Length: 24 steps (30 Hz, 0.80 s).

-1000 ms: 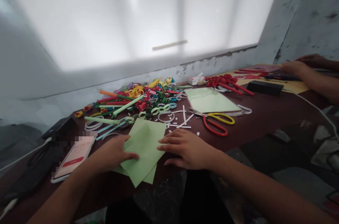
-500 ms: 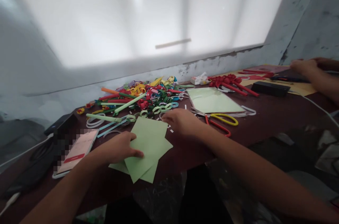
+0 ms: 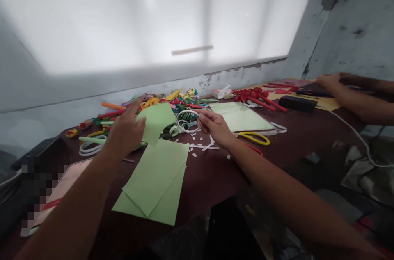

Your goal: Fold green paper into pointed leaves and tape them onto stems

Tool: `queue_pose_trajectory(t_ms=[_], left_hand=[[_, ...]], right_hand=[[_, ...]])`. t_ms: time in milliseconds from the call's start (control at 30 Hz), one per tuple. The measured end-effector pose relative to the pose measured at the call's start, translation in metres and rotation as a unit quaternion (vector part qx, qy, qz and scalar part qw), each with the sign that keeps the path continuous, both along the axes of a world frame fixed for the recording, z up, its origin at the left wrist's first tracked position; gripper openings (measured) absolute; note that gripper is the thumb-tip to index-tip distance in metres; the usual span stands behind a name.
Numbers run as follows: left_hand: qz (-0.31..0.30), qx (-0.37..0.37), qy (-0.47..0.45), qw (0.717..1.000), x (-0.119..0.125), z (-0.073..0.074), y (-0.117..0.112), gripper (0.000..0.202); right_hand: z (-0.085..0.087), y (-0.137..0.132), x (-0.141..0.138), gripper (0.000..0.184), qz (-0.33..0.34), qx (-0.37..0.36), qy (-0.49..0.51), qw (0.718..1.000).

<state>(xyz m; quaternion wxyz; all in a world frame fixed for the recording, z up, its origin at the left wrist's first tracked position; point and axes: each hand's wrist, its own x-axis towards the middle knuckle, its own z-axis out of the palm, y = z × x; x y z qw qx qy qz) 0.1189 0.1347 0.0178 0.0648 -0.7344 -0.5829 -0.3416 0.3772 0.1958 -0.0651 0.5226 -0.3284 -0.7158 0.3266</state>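
My left hand (image 3: 124,131) is raised above the table, pinching a light green paper sheet (image 3: 156,120) that hangs bent in the air. My right hand (image 3: 214,124) holds a white paper ring (image 3: 185,121) by its right side, lifted just over the pile of coloured paper rolls and strips (image 3: 160,108). Two more green sheets (image 3: 154,180) lie overlapping on the dark table (image 3: 215,174) in front of me.
Scissors with yellow and red handles (image 3: 254,139) lie right of my hand, beside a stack of green paper (image 3: 241,116). White paper scraps (image 3: 201,145) dot the table. A phone (image 3: 58,194) lies at left. Another person's hands (image 3: 331,81) work at far right near a black box (image 3: 297,102).
My left hand has lifted one green sheet off the table. My right hand reached into the pile and picked up the white ring. The view shifted slightly.
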Motion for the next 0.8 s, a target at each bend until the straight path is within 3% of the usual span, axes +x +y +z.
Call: queue_pose_trajectory(t_ms=[67,133,233,333,533,800], left_hand=[[-0.013,0.038,-0.032,0.999,0.011,-0.011,0.009,0.035],[-0.049,0.03,-0.049,0.997,0.021,-0.027,0.01,0.032],[-0.103,0.011,-0.058,0.993,0.033,-0.049,0.004,0.033],[-0.134,0.005,-0.053,0.99,0.04,-0.061,0.0,0.033],[-0.146,0.005,-0.024,0.989,0.042,-0.067,0.001,0.025],[-0.147,-0.009,-0.022,0.989,0.039,-0.063,0.002,0.028]], right_hand=[[-0.007,0.003,-0.003,0.034,0.018,0.006,0.054,0.998],[-0.013,0.004,-0.006,0.036,0.042,0.015,0.088,0.995],[-0.019,0.001,-0.007,0.041,0.076,0.021,0.1,0.992],[-0.017,-0.004,-0.006,0.044,0.082,0.025,0.084,0.993],[-0.007,-0.02,-0.004,0.035,0.011,0.107,0.054,0.993],[-0.008,-0.032,-0.006,0.019,0.036,0.126,0.05,0.99]])
